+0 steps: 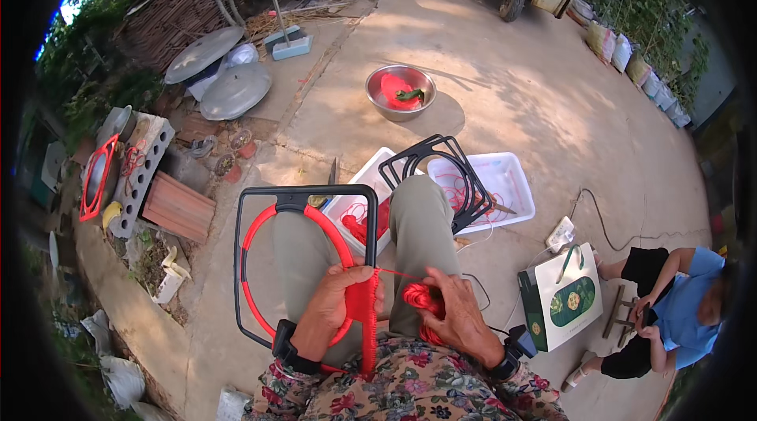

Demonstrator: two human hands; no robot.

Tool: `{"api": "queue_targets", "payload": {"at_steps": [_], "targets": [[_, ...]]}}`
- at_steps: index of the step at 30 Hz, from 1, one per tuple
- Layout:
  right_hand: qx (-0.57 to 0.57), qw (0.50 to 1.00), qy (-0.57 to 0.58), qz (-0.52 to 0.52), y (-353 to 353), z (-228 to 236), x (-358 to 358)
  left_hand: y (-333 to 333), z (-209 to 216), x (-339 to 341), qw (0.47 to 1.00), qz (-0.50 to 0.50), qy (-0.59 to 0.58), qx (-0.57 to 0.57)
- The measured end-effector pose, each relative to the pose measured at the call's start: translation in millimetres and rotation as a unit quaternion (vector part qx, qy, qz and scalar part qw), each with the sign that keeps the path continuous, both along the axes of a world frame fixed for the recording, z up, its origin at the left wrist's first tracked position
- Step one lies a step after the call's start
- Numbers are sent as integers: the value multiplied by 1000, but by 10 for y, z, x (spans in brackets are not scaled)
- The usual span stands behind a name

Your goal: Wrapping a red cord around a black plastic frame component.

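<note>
A black square frame (306,191) with a round inner ring (254,236) rests over my lap. Red cord wraps much of the ring, and a dense red band covers the frame's right side. My left hand (335,307) is closed on the frame at that wrapped side. In my right hand (460,314) is a bundle of red cord (422,297), with a taut strand running from it to the frame. Beyond my knees, more black frames (441,154) lean across two white plastic tubs, the left tub (335,210) and the right tub (516,184). Loose red cord (364,227) lies in the left one.
A metal bowl (400,115) with red and green things stands ahead on the concrete. Right of me are a white-and-green paper bag (590,271), a power strip (561,233) with cables, and a seated person (686,295). At left, a red-wrapped frame (97,176) leans by a perforated block (150,165).
</note>
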State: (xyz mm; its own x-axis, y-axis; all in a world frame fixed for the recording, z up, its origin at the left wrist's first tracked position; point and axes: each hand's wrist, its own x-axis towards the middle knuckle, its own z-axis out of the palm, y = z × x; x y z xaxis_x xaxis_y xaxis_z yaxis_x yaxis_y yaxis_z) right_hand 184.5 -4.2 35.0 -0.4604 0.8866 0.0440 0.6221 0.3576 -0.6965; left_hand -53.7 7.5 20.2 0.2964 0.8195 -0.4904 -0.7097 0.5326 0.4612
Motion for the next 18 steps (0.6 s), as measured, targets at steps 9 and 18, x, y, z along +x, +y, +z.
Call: {"api": "queue_targets", "payload": {"at_steps": [9,18], "targets": [[106,993,-46,-17,-169,-133,82,-47,137,27,998,-39,-43,29],[-129,843,499,-156,216,432,605,152,178,394,995,-80,59,14]]}}
